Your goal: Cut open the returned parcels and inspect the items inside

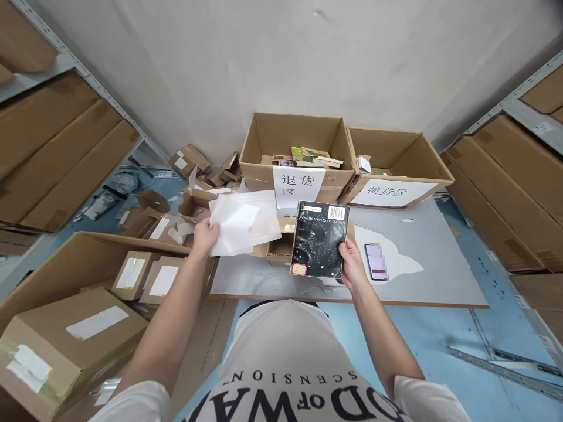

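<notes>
My right hand (352,264) grips a black book (319,239) by its lower right corner, back cover up, with a barcode at the top and a red-edged sticker at the bottom left. My left hand (204,235) holds a translucent white plastic bag (244,221) out to the left of the book. Under both lies a small open cardboard box (278,251) on a grey board (422,258).
A phone (376,261) lies on white paper right of the book. Two open cartons with paper labels stand behind: one (268,170) holds books, the other (433,170) a small item. Sealed parcels (65,346) fill the left; torn packaging (193,170) litters the floor. Shelves flank both sides.
</notes>
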`<state>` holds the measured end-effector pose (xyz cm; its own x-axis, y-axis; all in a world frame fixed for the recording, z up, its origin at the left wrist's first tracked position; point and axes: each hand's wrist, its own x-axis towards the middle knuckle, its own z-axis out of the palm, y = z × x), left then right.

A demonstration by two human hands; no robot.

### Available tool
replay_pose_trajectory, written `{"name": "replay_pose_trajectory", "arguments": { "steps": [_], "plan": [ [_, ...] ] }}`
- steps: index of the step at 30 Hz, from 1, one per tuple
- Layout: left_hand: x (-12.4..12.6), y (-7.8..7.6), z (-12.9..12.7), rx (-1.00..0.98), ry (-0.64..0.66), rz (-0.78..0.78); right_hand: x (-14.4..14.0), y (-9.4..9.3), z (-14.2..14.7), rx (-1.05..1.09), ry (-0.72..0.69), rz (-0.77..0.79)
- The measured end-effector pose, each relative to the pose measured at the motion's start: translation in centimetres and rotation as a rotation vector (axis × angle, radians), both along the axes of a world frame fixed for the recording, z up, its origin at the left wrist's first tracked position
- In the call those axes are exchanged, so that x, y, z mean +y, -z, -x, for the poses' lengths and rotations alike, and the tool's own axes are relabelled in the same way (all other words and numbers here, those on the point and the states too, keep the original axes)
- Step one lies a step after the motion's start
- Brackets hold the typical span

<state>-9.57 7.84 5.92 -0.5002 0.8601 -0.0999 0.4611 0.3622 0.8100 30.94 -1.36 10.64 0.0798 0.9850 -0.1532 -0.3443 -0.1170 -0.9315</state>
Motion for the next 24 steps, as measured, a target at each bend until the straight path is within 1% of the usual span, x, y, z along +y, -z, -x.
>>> {"name": "replay_pose_trajectory", "arguments": {
  "steps": [2, 3, 4, 6, 7, 8, 9, 10, 11, 12, 13, 14, 16, 18, 19, 20, 22, 23, 24],
  "plan": [
    [-0.2, -0.1, 0.2, 0.160, 0.003, 0.035, -0.1, 0.1, 0.0, 0.028, 0.004, 0.001],
    [-0.4, -0.5, -0.2, 0.213, 0.002, 0.013, -0.1, 0.2, 0.0, 0.043, 0.005, -0.001],
    [-0.9, -1.2, -1.0, 0.251, 0.006, -0.038, -0.1, 0.2, 0.0, 0.052, 0.006, -0.002],
    [-2.1, -3.0, -3.5, 0.295, 0.046, -0.187, 0.0, 0.3, 0.1, 0.055, 0.009, -0.002],
    [-3.0, -4.1, -5.2, 0.270, 0.093, -0.270, 0.0, 0.3, 0.2, 0.054, 0.009, -0.002],
    [-3.9, -5.2, -7.1, 0.199, 0.156, -0.317, 0.1, 0.3, 0.3, 0.053, 0.009, -0.005],
    [-4.7, -6.2, -8.9, 0.084, 0.245, -0.311, 0.2, 0.3, 0.3, 0.051, 0.010, -0.012],
    [-5.6, -7.2, -10.8, -0.065, 0.355, -0.249, 0.4, 0.2, 0.4, 0.049, 0.012, -0.025],
    [-6.3, -8.1, -12.5, -0.236, 0.473, -0.150, 0.5, 0.1, 0.4, 0.045, 0.016, -0.045],
    [-6.8, -8.8, -13.9, -0.413, 0.564, -0.028, 0.7, -0.1, 0.4, 0.038, 0.020, -0.071],
    [-7.1, -9.4, -15.0, -0.562, 0.615, 0.088, 0.8, -0.4, 0.3, 0.023, 0.021, -0.103],
    [-7.3, -9.8, -15.8, -0.680, 0.629, 0.177, 1.0, -0.7, 0.1, -0.002, 0.020, -0.140],
    [-7.2, -10.4, -16.5, -0.834, 0.588, 0.291, 1.3, -1.5, -0.4, -0.091, 0.032, -0.220],
    [-7.0, -10.9, -16.4, -0.882, 0.518, 0.336, 1.4, -2.2, -0.9, -0.211, 0.080, -0.307],
    [-6.9, -11.1, -16.3, -0.904, 0.511, 0.369, 1.4, -2.6, -1.2, -0.264, 0.107, -0.352],
    [-6.7, -11.2, -16.2, -0.944, 0.530, 0.415, 1.4, -2.8, -1.4, -0.307, 0.124, -0.396],
    [-6.5, -11.5, -16.3, -1.104, 0.621, 0.517, 1.3, -3.3, -1.8, -0.369, 0.122, -0.476],
    [-6.5, -11.5, -16.5, -1.207, 0.667, 0.545, 1.2, -3.5, -1.9, -0.397, 0.104, -0.514],
    [-6.4, -11.4, -16.8, -1.304, 0.692, 0.538, 1.2, -3.7, -2.0, -0.431, 0.068, -0.549]
  ]
}}
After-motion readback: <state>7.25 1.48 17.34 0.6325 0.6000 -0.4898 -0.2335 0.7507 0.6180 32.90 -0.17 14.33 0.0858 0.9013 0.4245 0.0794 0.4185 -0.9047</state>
